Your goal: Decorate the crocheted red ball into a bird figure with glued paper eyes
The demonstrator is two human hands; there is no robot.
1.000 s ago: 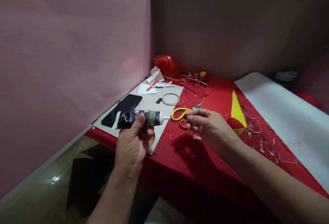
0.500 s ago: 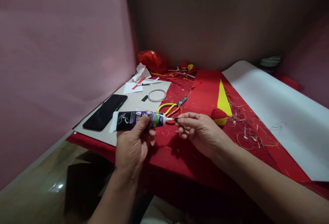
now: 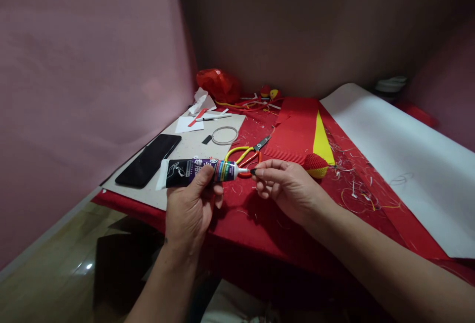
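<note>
While your left grip (image 3: 189, 209) wraps the tube (image 3: 178, 172), your right grip (image 3: 287, 187), pinching a black cap (image 3: 253, 171), has reached the tip (image 3: 243, 170) (no gap shows), so they line up.

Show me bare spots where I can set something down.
On the grey board, between the black phone and black strip. On the white sheet, right of the loose threads. Crowded: the far end around the red bag and crumpled paper, beside the red-and-yellow ball, and around the scissors beyond the tube.
</note>
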